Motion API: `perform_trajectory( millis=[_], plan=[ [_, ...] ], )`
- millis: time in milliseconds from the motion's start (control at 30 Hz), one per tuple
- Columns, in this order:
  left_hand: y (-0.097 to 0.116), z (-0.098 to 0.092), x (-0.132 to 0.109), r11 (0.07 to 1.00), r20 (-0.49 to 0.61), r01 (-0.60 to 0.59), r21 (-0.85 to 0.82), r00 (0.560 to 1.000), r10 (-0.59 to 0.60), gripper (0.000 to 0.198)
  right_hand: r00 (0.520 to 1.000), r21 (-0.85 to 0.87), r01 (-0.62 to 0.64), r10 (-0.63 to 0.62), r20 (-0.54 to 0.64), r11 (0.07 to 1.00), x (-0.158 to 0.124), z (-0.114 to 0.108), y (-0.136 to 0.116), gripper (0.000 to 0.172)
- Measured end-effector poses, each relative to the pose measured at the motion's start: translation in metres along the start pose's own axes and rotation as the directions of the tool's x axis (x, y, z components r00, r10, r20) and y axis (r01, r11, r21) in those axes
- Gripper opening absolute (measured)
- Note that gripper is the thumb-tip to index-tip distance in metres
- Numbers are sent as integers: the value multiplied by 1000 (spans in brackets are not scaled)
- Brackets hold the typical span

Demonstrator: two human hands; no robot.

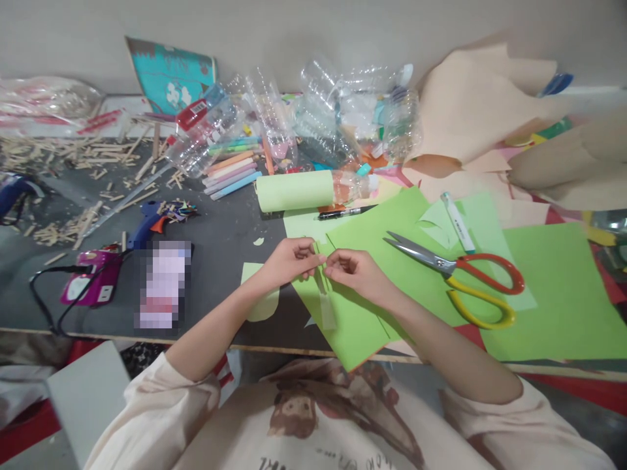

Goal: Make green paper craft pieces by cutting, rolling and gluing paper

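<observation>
Scissors (443, 264) with one red and one yellow handle lie on bright green sheets (399, 225) to the right of the hands, beside a white marker (458, 223). Just beyond the hands, a black pen (343, 213) and a clear bottle wrapped in light green paper (296, 190) block the way to the far side, where clear plastic bottles (318, 98) are heaped. Tan paper (475, 98) is crumpled at far right. On the left are a blurred phone (164, 287), a magenta object (91, 277), a blue glue gun (145, 225) and scattered wooden pieces (81, 156). A narrow green strip (322, 281) stands between the two hands, pinched by the fingers of the left hand (292, 259); the right hand (357, 271) has its fingers curled at the strip's right edge, but whether they grip it I cannot tell. The dark bench (215, 245) is cluttered and meets a pale wall (274, 29) at the far side.
</observation>
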State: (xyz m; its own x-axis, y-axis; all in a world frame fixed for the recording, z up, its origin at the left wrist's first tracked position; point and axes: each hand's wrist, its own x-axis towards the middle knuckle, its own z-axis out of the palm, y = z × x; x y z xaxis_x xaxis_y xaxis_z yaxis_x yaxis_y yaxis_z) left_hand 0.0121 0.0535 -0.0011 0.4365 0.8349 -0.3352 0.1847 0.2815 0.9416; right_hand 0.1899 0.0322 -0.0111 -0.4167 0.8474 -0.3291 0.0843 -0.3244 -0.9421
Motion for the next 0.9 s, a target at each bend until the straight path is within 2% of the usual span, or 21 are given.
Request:
perform_trajectory(
  millis=[167,333,433,533,600,633,667,700,733,767,800,833,867,900],
  plan=[
    [-1,0,-1,996,28,-22,85,999,20,47,997,95,-75,71,41,993,2,-1,-4,32],
    [0,-6,-3,934,46,-166,316,986,160,40,996,197,-93,92,16,976,5,-5,-9,35],
    [10,-9,-7,817,13,-160,555,983,183,37,996,238,-76,85,-25,968,7,-11,-10,34],
    [28,-18,-21,613,-26,-70,787,989,147,35,995,282,-46,70,-72,958,10,-16,-8,32],
    [39,-35,-35,553,-80,-22,833,984,159,35,995,321,-33,62,-80,947,11,-18,-8,31],
    [43,-49,-42,561,-153,20,828,969,193,35,995,337,-34,63,-74,941,11,-19,-8,31],
    [45,-65,-49,568,-274,104,816,936,222,34,995,348,-38,66,-68,937,11,-19,-7,30],
    [45,-85,-55,569,-424,229,790,874,237,32,995,354,-41,69,-66,935,11,-19,-7,30],
    [44,-106,-60,528,-585,391,754,766,267,30,995,355,-41,70,-69,934,11,-19,-7,29],
    [40,-127,-65,438,-726,590,679,629,278,26,995,354,-39,70,-75,935,11,-19,-7,28],
    [35,-148,-70,350,-807,728,590,522,276,25,994,351,-35,69,-83,936,11,-19,-7,28],
    [30,-167,-74,272,-856,814,513,462,234,29,994,349,-33,68,-88,937,11,-19,-6,27],
    [23,-184,-77,217,-895,869,445,421,147,33,994,347,-30,65,-89,937,11,-19,-6,27],
    [18,-197,-79,191,-907,887,419,419,44,33,994,346,-27,60,-87,938,11,-18,-6,26]
  ],
)
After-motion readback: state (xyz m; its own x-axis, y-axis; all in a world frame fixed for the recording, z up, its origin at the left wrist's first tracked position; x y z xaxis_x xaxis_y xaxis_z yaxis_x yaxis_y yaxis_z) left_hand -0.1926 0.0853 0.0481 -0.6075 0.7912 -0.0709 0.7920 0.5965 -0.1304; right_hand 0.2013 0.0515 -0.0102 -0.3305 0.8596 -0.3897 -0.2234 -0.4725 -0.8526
